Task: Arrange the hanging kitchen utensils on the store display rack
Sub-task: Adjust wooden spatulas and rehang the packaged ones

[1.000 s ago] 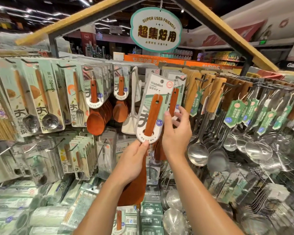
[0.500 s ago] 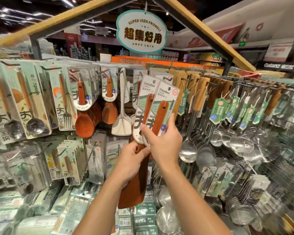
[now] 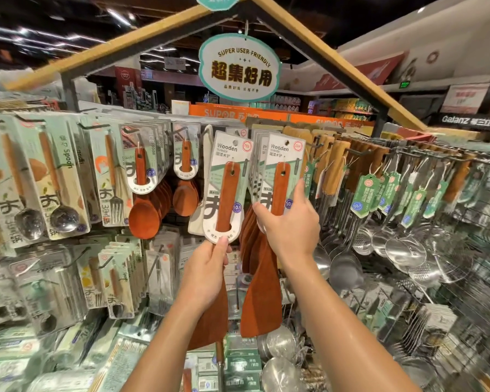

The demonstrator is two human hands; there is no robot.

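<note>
My hands hold two matt reddish-brown wooden turners (image 3: pixel 227 193) on glossy printed card backings (image 3: pixel 284 154), beside shiny polished metal ladles (image 3: pixel 343 267) with pale wooden handles (image 3: pixel 337 162).

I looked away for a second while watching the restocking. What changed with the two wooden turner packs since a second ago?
The right hand took hold of a second wooden turner pack and drew it rightward, so the two packs, overlapped half a second ago, now sit side by side and apart. The left hand still pinches the bottom of the first turner pack. The rice spoons and ladles hang as before.
</note>
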